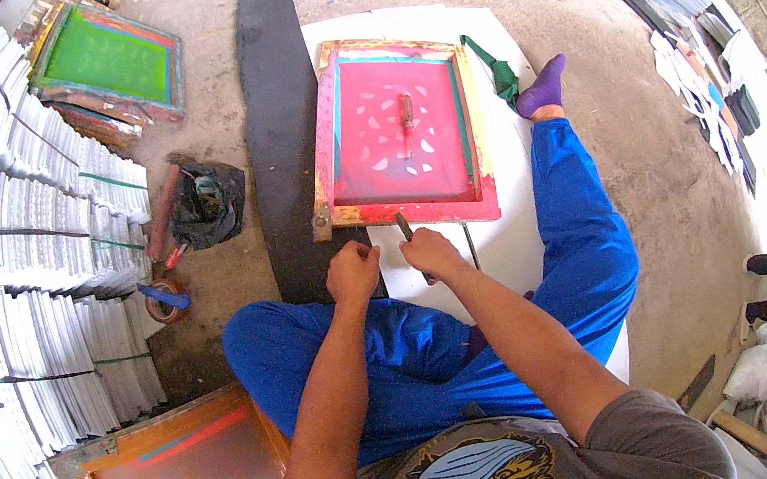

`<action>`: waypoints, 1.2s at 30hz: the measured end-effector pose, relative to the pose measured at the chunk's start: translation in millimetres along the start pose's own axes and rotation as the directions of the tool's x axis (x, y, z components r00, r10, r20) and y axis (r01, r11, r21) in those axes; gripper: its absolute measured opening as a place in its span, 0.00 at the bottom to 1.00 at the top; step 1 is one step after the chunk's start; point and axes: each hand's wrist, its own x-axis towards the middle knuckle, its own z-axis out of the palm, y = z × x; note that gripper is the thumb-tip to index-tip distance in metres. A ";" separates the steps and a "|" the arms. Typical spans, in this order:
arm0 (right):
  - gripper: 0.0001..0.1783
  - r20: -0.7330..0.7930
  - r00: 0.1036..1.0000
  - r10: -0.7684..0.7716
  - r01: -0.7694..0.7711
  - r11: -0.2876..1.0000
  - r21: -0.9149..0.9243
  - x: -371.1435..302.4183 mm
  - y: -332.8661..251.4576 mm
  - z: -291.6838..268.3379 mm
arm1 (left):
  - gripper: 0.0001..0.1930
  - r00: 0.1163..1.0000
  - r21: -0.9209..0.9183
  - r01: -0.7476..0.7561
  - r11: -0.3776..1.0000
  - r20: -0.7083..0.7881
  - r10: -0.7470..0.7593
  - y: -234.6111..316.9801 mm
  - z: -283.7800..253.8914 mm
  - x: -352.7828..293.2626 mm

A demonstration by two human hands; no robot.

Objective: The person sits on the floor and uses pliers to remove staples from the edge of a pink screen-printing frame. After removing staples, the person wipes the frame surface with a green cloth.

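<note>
Floor [665, 192] beyond, hands [349, 274] apart near edge of frame [445, 210]

Hands [353, 272] [431, 253] near a framed pink screen [387, 160]

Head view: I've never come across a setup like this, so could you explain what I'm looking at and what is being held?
There is no machine here: a seated person works with two bare hands. This one picture comes from a wide fisheye camera on the person's head, looking down, so edges bend and the corners go black.

In front, on a white surface, lies a frame with a pink panel; a small tool with a brown handle rests on it. A black strip lies to the left.

The right hand grips a slim dark tool. The left hand has curled fingers; whether it holds anything, I cannot tell.
</note>
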 end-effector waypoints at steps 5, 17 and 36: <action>0.23 0.068 0.997 -0.029 0.033 0.997 -0.067 -7.9 -13.2 -8.3 | 0.15 1.000 0.007 -0.006 1.000 0.025 0.006 0.6 2.0 3.5; 0.17 -0.062 0.995 0.078 -0.079 0.996 -0.029 -6.7 -11.3 7.5 | 0.15 0.999 0.023 -0.039 0.999 0.026 0.039 0.0 9.8 8.4; 0.04 0.208 0.939 -0.273 0.180 0.907 0.380 -6.3 14.7 27.4 | 0.16 0.984 -0.394 -0.176 0.902 -0.097 0.149 -32.5 31.1 28.2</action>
